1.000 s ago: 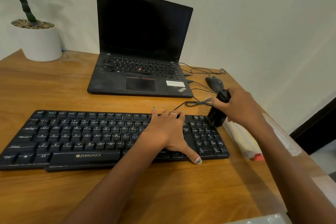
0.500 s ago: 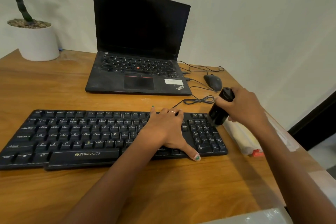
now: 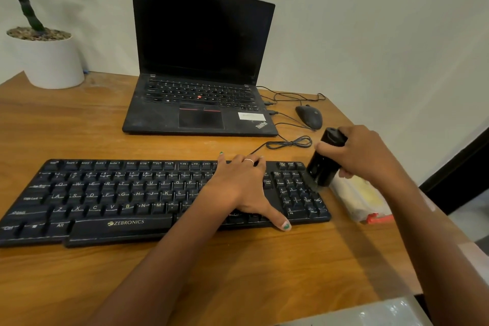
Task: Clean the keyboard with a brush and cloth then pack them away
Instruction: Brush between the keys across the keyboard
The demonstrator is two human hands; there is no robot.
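Note:
A black Zebronics keyboard (image 3: 111, 201) lies across the wooden table (image 3: 238, 272). My left hand (image 3: 243, 188) rests flat on its right half, fingers spread over the keys and thumb at the front edge. My right hand (image 3: 370, 159) grips a black brush (image 3: 325, 161), tilted, with its bristle end down at the number pad's right edge. A clear plastic pouch (image 3: 360, 198) holding something yellow, perhaps the cloth, lies on the table to the right of the keyboard, partly behind my right wrist.
An open black laptop (image 3: 201, 61) stands behind the keyboard. A black mouse (image 3: 309, 116) and looped cables (image 3: 291, 143) lie to its right. A white plant pot (image 3: 50, 61) sits at the back left. The table's right edge runs close to the pouch.
The brush in my right hand has stayed over the number pad's right edge, shifting only slightly. My left hand has kept its place on the keys. The camera has shifted a little.

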